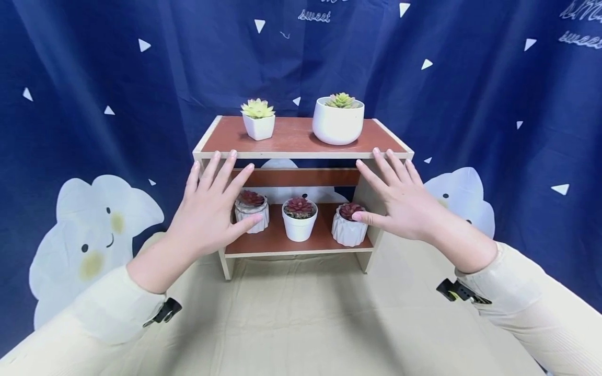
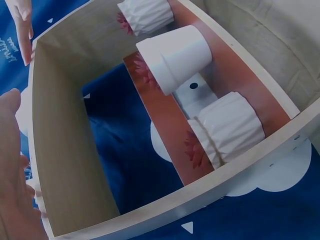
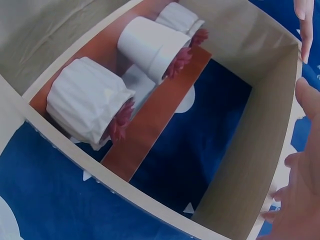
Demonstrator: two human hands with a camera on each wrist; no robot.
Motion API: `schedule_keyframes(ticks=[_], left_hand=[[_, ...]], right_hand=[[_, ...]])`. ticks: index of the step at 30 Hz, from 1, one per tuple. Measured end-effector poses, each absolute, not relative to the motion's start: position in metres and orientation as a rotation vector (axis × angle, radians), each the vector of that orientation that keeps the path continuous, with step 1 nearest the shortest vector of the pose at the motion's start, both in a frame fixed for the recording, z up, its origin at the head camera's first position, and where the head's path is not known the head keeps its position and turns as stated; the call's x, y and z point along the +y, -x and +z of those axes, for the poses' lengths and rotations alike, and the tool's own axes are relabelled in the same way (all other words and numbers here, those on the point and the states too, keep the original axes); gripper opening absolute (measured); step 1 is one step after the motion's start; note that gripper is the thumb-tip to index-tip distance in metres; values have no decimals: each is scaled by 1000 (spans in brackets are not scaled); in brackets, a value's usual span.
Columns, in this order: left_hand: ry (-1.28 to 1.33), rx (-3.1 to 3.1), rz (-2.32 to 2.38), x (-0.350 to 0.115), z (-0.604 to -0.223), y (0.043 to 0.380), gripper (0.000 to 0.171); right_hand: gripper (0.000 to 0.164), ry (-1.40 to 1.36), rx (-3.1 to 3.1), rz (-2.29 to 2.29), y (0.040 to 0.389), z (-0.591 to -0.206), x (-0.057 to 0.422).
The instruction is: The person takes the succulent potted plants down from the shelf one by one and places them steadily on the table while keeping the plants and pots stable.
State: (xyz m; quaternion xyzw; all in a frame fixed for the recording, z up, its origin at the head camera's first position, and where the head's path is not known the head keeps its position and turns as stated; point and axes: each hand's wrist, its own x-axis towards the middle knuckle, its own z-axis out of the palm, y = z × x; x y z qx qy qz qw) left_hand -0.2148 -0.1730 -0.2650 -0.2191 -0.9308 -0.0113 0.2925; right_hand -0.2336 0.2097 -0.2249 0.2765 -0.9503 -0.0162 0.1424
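My left hand [image 1: 207, 214] is spread at the left of a small wooden shelf [image 1: 293, 128], fingertips right at the front edge of its top board. At the right end my right hand [image 1: 406, 206] is spread likewise, fingertips by the same edge. Neither hand holds anything. On top stand a green succulent in a small angular white pot [image 1: 259, 128] and another in a larger round white pot [image 1: 337, 124]. Red succulents fill the lower board: a twine-tied white pot [image 2: 232, 127] at left, a smooth white pot [image 1: 299, 228] in the middle, a ridged white pot [image 3: 85, 102] at right.
The shelf stands on a beige cloth [image 1: 291, 313]. Behind it hangs a dark blue curtain [image 1: 188, 68] with white triangles and cloud faces. A reddish-brown crossbar [image 1: 301, 177] spans the shelf's back. My thumbs overlap the outer lower pots in the head view.
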Motion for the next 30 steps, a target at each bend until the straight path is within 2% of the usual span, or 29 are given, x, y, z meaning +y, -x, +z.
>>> schedule_keyframes(ticks=[30], left_hand=[[563, -2427, -69, -167, -253, 236, 96]], right_hand=[[87, -779, -2579, 82, 259, -222, 205]])
